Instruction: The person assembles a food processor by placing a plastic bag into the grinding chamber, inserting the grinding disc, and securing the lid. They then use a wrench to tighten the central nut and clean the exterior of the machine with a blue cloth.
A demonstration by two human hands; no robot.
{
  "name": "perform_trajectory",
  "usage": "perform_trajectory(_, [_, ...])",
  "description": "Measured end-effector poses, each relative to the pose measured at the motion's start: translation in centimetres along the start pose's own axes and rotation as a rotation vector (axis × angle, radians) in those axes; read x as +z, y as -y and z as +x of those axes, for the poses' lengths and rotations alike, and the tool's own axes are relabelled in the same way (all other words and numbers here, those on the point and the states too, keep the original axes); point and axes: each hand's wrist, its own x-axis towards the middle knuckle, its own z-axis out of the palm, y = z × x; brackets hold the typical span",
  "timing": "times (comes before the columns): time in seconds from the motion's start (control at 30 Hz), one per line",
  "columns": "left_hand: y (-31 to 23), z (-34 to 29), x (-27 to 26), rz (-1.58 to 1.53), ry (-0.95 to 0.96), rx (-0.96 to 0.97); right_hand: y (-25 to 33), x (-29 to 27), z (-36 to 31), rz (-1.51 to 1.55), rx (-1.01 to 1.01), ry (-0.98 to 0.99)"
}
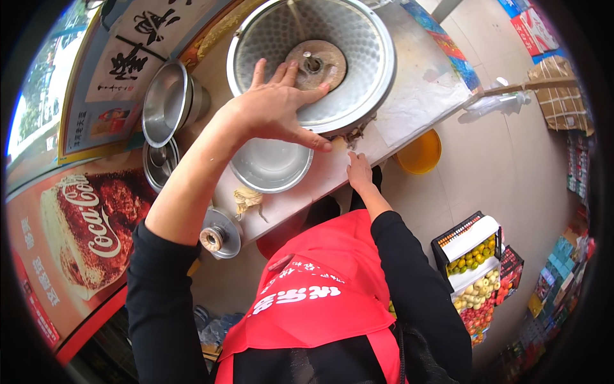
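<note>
- Head view: dimpled metal basin (pixel 256 54) on the worktop (pixel 409 109), ahead of both hands; use as landmark.
- Mouth of basin roundish, no clear long axis; opening faces up. Pitted round disc (pixel 332 61) at its bottom.
- Left hand (pixel 281 102) nearer: spread wide over basin's near wall, fingers inside reaching toward disc, thumb outside rim. Wall contact likely, not certain.
- Right hand (pixel 359 169) at worktop edge, just outside basin's near-right rim; basin lies ahead and a bit left of it. Fingers bunched, thin grip can't be ruled out; cannot tell.
- Dark scraps (pixel 354 134) between right hand and basin.
- Plain metal bowl (pixel 272 166) just on basin's near side, partly under left hand.
- Writing: black brush characters on framed board (pixel 137 70), left of basin; white script on red-brown drink panel (pixel 89 224), left and nearer the person; white lettering on red apron (pixel 313 275), nearer still.
</note>
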Motion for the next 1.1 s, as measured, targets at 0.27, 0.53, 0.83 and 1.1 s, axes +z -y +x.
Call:
perform_trajectory(0.27, [-0.4,0.3,-1.1,0.064,0.093,-0.006,-0.9,-0.1,2.0,-0.327,-0.080,-0.216])
perform_trajectory(0.53, [-1.2,0.9,-1.7,0.089,0.211,-0.045,-2.7,-0.6,4.7,-0.122,-0.052,-0.453])
perform_trajectory(0.83, [-2.3,1.3,-2.4,0.021,0.273,-0.065,-0.6,0.0,8.2,-0.399,-0.123,-0.340])
perform_trajectory(1.1, [-0.8,1.3,-2.0,0.088,0.335,-0.044,-1.9,-0.8,11.9,-0.410,-0.321,-0.284])
